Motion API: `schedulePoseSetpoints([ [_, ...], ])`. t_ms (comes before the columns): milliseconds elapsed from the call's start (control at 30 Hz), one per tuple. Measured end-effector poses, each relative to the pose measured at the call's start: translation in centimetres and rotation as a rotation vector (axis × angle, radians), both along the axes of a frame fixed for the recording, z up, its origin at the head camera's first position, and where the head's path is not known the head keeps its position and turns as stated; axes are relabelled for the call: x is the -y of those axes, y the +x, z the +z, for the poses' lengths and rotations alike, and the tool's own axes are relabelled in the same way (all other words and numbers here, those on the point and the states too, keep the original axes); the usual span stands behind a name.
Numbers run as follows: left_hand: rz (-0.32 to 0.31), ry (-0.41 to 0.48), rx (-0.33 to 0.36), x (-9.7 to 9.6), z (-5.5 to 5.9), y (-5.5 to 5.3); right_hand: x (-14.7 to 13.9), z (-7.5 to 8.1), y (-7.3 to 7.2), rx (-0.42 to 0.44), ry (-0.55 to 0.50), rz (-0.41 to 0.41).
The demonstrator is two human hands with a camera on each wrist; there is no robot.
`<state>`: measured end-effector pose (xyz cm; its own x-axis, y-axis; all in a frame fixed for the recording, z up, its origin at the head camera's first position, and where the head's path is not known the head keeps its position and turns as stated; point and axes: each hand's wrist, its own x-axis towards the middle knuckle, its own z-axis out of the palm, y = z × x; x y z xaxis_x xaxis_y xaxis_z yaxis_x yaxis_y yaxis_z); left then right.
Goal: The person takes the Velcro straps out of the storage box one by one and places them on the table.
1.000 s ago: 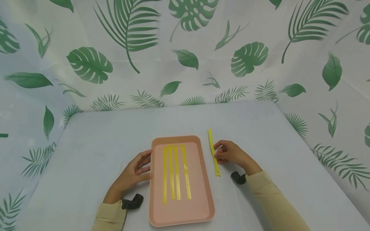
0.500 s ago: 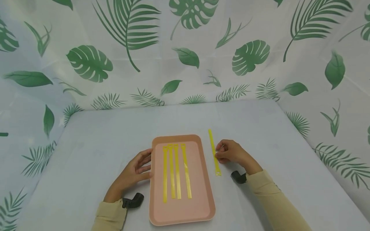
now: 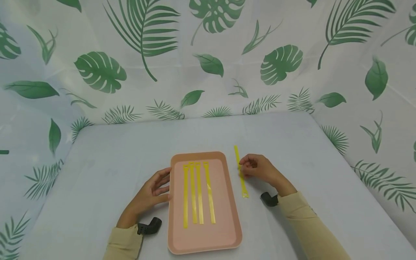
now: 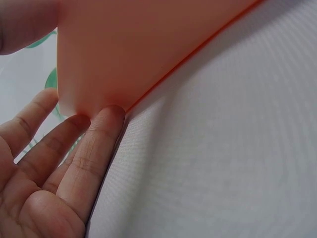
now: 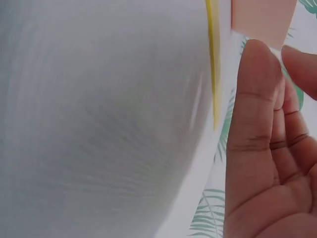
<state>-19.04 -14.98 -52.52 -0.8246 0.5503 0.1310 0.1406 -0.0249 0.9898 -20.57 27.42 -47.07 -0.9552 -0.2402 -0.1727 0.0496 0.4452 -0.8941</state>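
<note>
A pink tray lies on the white-covered table, with several yellow straps inside it, side by side, their slotted ends toward the back. My left hand touches the tray's left side with extended fingers; in the left wrist view its fingertips meet the tray wall. Outside the tray's right side lies another yellow strap, slotted end toward me. My right hand is over its middle and hides part of it. In the right wrist view the loosely bent fingers hold nothing, apart from that strap.
White table covering surrounds the tray. A leaf-printed curtain stands behind the table and along both sides. Each wrist carries a black camera mount.
My right hand has shifted slightly up and away from the strap outside the tray, its fingertips moving along it toward the back. That strap, the tray and my left hand stay in place.
</note>
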Motion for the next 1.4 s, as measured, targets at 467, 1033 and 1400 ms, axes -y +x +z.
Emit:
schedulePoseSetpoints([
  [467, 0.016, -0.011, 0.022, 0.0, 0.1, 0.1, -0.2, 0.4, -0.3, -0.110, -0.022, 0.099],
  [1033, 0.002, 0.020, 0.029, 0.2, -0.2, -0.1, 2.1, 1.9, -1.0, -0.141, -0.060, 0.203],
  [1400, -0.022, 0.037, 0.034, 0.3, 0.0, -0.2, 3.8, 2.9, -1.5, -0.143, -0.055, 0.291],
])
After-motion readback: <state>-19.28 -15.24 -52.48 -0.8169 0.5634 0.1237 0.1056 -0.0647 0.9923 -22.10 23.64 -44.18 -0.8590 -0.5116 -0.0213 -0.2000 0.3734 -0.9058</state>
